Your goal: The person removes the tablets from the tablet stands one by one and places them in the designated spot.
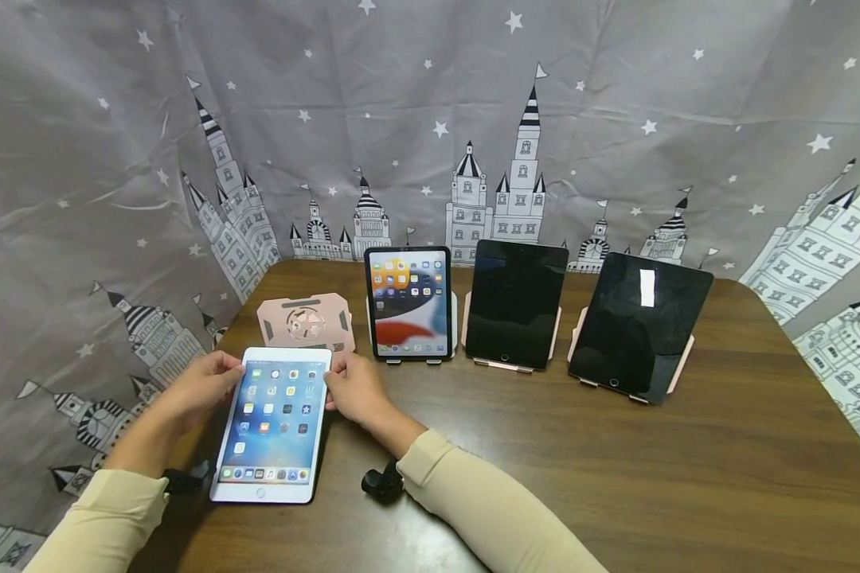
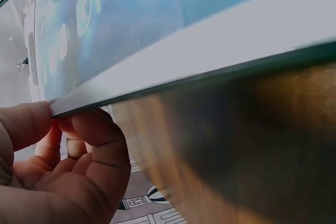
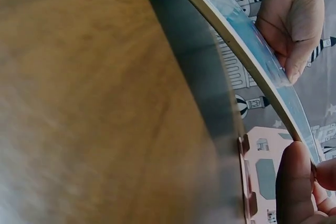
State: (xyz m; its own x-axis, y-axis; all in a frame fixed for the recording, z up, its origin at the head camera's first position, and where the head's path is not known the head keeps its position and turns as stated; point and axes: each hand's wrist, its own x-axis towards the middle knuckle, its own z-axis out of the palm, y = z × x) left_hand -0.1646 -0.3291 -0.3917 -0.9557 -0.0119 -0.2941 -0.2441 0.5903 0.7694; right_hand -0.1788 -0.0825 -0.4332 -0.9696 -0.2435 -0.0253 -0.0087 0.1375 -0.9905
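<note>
Fingertips of the left hand (image 1: 199,387) pinch the left edge of a white tablet (image 1: 275,422) near its top corner, thumb above and fingers curled beneath, as the left wrist view shows plainly. Across from it, the right hand (image 1: 354,389) grips the tablet's right edge the same way, thumb on the bezel. Its screen is lit with app icons, and its far end appears raised slightly off the wooden table (image 1: 616,469), its near end low by the person's sleeves. Just behind it sits an empty pink stand (image 1: 306,322). Further right, three stands are already filled: a lit black tablet (image 1: 409,303), a dark tablet (image 1: 515,305) and another dark tablet (image 1: 638,325). Judging by this row, three tablets are placed, and only the white one and the vacant stand remain.
</note>
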